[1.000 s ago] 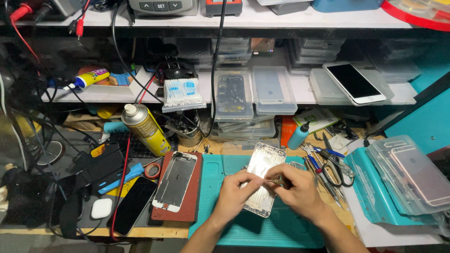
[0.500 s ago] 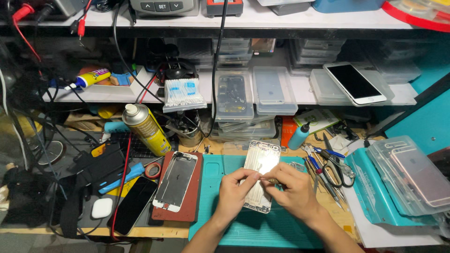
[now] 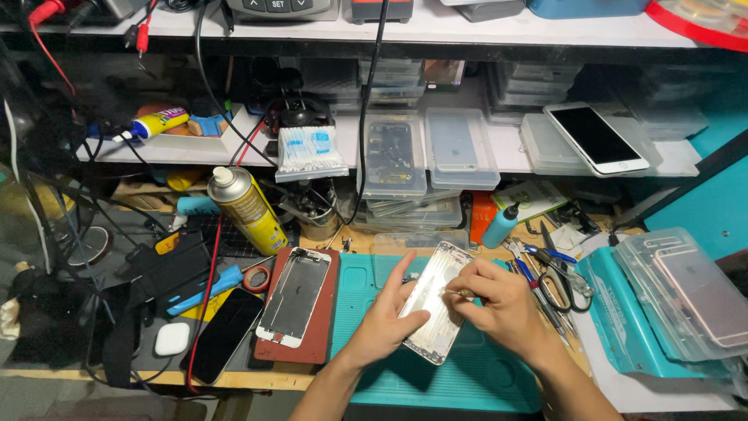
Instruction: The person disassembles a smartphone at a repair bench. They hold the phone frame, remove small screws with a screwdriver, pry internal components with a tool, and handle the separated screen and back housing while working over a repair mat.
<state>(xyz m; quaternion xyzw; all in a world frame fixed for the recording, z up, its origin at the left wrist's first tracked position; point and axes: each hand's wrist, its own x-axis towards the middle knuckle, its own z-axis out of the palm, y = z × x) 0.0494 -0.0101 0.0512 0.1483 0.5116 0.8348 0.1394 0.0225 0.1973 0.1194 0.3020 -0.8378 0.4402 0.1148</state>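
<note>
Gripping a silver phone housing from beneath, the left hand props it tilted above the teal work mat, index finger stretched along its left edge. The right hand is clenched around a small tool, its tip touching the housing's inner face near the middle. Just left of the mat a detached screen frame lies on a reddish pad, with a dark phone and a white earbud case further left among black cables. A yellow spray can stands behind these. Scissors and tweezers lie close beside the right wrist, crowding that side, and a clear tray holding a pink phone back sits at far right. A blue-capped bottle stands behind the housing.
</note>
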